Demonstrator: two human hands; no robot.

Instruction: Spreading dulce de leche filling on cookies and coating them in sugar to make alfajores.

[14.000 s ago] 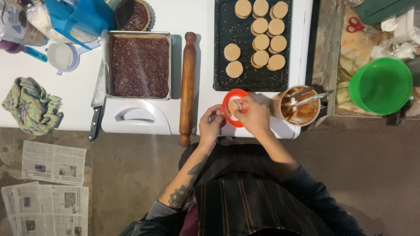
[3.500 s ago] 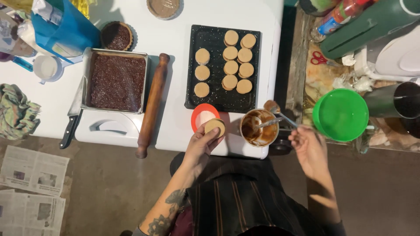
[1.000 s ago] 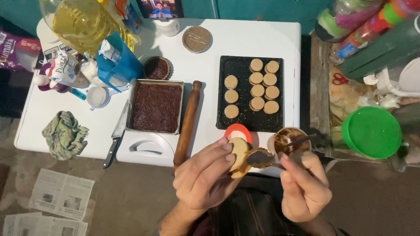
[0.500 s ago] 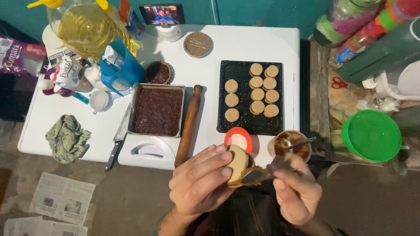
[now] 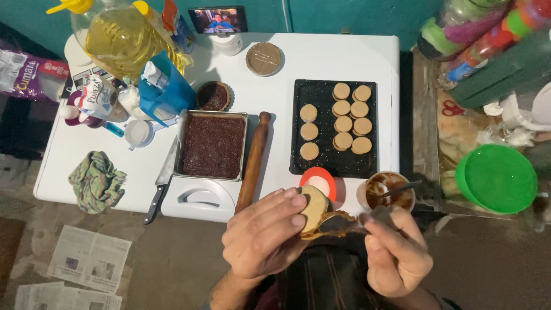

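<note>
My left hand point(image 5: 264, 235) holds a round pale cookie point(image 5: 313, 208) on edge, just above the table's front edge. My right hand point(image 5: 396, 258) grips a spoon point(image 5: 338, 223) loaded with brown caramel spread and presses it against the cookie's underside. A cup of the brown spread point(image 5: 389, 191) with another utensil in it stands just right of the cookie. A red ring-shaped lid point(image 5: 319, 181) lies behind the cookie. Several finished round cookies sit on a black baking tray point(image 5: 321, 161) farther back.
A wooden rolling pin point(image 5: 253, 161), a metal pan of dark cake point(image 5: 213, 144), a knife point(image 5: 162, 181) and a white cutting board point(image 5: 198, 198) lie left. An oil bottle point(image 5: 123, 37), a blue carton point(image 5: 166, 92), a rag point(image 5: 96, 181) and a green bowl point(image 5: 496, 178) surround them.
Both hands rose from the table toward the camera. The right hand took spread from the cup with the spoon and brought it to the cookie in the left hand.
</note>
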